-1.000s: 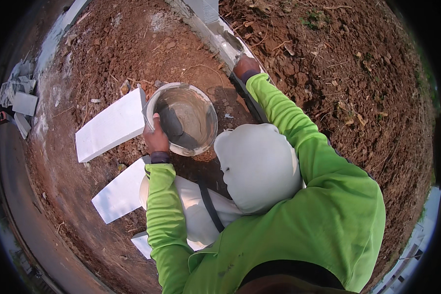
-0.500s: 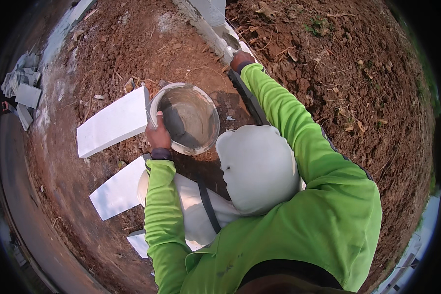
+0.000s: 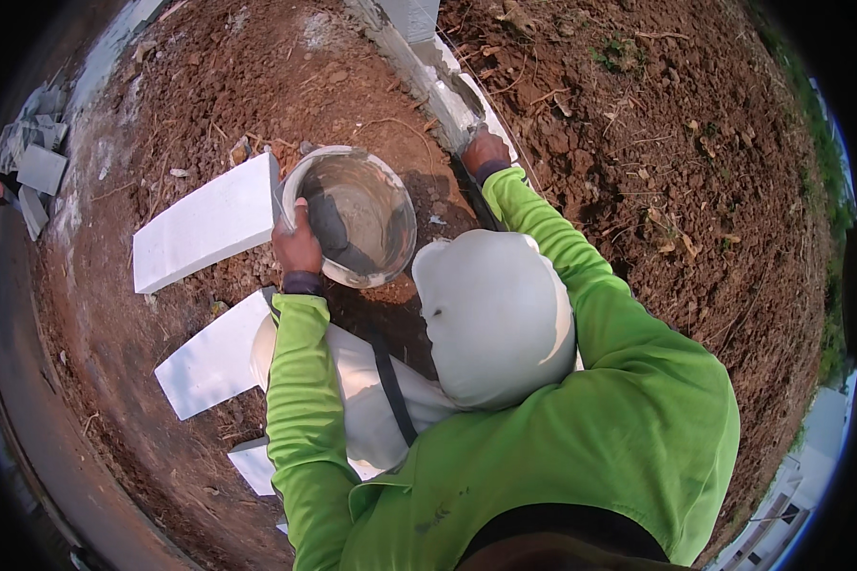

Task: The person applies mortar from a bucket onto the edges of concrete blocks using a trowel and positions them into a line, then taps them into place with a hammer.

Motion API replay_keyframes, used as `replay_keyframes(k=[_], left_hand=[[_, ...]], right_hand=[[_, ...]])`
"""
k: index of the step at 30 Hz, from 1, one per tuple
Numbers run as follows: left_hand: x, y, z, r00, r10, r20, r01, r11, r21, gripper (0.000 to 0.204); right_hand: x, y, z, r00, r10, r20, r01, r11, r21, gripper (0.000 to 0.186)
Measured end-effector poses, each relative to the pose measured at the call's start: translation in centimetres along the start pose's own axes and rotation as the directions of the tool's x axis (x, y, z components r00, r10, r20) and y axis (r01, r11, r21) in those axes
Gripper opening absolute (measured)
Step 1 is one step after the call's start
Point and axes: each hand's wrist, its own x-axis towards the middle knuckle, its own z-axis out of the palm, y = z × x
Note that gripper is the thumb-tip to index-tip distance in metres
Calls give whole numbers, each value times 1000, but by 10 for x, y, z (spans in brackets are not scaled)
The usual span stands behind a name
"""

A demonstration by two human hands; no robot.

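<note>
In the head view, the rim of a round bucket (image 3: 390,181) is gripped by the left hand (image 3: 298,246), with the thumb hooked over the left edge and the fingers wrapped outside. The bucket is stood on the reddish soil (image 3: 657,209), left of the bent knees (image 3: 495,324), and some grey mix (image 3: 328,225) is held along its left inner side. The right hand (image 3: 487,152) is stretched out to the far side, against the near part of a low wall (image 3: 450,103). Its fingers appear curled, but whether anything is held in that grip cannot be told. An upright block (image 3: 411,17) is set at the wall's far end. To the left of the bucket, a white slab (image 3: 208,224) is laid just beside it, and a second slab (image 3: 214,360) is laid nearer. Broken pieces (image 3: 40,169) are heaped at the far left.
</note>
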Motion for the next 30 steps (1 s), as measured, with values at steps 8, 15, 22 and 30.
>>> replay_keyframes(k=[8, 15, 22, 30], left_hand=[[4, -22, -2, 988, 152, -12, -149, 978, 147, 49], [-1, -8, 0, 991, 134, -24, -135, 991, -20, 48], [-11, -3, -6, 993, 104, 57, -104, 995, 0, 43], [-20, -2, -2, 992, 120, 47, -116, 990, -78, 43]], right_hand=[[-28, 14, 4, 1000, -10, 13, 10, 1000, -19, 41], [-81, 22, -4, 983, -122, -135, 139, 983, 124, 37], [-145, 23, -10, 756, -642, 125, 521, 707, 477, 37], [-169, -11, -3, 541, -751, 380, 648, 659, 381, 32]])
